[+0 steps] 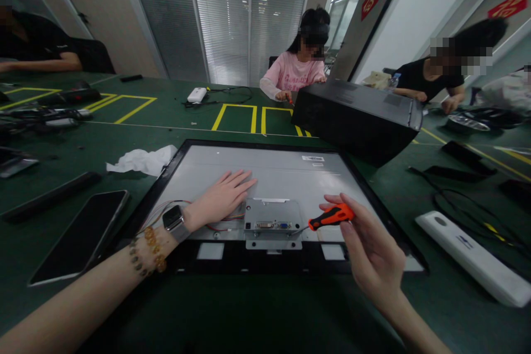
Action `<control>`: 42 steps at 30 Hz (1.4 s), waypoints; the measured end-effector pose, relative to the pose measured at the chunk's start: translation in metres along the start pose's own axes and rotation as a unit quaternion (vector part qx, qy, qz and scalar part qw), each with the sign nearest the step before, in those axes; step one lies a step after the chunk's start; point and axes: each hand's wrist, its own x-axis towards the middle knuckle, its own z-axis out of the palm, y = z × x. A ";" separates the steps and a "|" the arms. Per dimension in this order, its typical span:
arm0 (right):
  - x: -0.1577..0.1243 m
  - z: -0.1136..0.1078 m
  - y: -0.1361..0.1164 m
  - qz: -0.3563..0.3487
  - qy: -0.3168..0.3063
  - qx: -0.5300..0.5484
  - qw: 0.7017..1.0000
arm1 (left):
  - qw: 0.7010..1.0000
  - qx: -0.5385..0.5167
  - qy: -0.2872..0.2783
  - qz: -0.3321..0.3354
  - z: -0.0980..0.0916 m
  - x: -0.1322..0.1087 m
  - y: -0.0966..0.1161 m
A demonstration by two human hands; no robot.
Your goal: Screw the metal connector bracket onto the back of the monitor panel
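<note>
lays left hand (219, 196) open and flat, gripping nothing, on monitor's (290, 171) smooth grey metal back. clamps right hand (369, 243) round slim screwdriver (332, 215) with rubbery orange-black handle, steel tip at boxy port plate (271, 221) by monitor's near edge. left of monitor, crumpled white tissue (143, 160) and glossy black phone (81, 235); right of it, long white plastic bar (473, 257) on green table (265, 310).

The monitor's back panel (265, 177) is matt grey sheet metal within a black plastic frame (257, 259); its port cover (272, 215) is duller bare metal. The screwdriver (331, 216) has an orange-and-black handle (probably plastic, smooth). The table (265, 310) is matt green, the phone (81, 235) beside it glossy.
</note>
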 end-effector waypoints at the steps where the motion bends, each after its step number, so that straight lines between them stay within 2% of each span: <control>1: -0.001 0.001 0.000 0.009 0.006 0.020 1.000 | 1.000 0.000 0.001 -0.001 0.000 0.000 0.000; 6: 0.001 0.004 0.000 0.014 0.008 0.060 0.998 | 1.000 0.000 0.005 -0.003 0.001 0.000 -0.001; 9: 0.004 0.000 0.000 -0.018 0.000 0.046 0.999 | 1.000 0.001 0.005 -0.003 0.001 0.000 -0.001; 14: 0.008 -0.003 -0.003 -0.057 0.033 -0.011 0.998 | 1.000 0.002 0.003 -0.007 0.002 0.000 -0.001; 18: 0.006 -0.001 -0.006 -0.044 0.019 -0.019 0.999 | 1.000 0.003 0.003 -0.005 0.001 0.000 -0.001; 22: 0.002 0.002 -0.005 -0.005 0.019 0.032 0.999 | 1.000 0.005 0.004 -0.005 0.001 -0.001 -0.001; 27: -0.001 -0.001 -0.003 0.009 -0.030 0.056 0.998 | 1.000 0.005 0.004 -0.003 0.002 0.000 -0.001; 32: 0.002 -0.004 -0.005 -0.063 -0.069 0.027 0.995 | 1.000 0.005 0.002 0.003 0.004 0.000 -0.002; 37: 0.002 -0.002 -0.003 -0.085 -0.026 -0.020 0.996 | 1.000 0.005 -0.003 0.008 0.002 0.000 -0.002; 42: -0.001 0.001 -0.001 -0.052 -0.014 0.030 0.998 | 1.000 0.006 -0.003 0.003 0.002 0.000 -0.002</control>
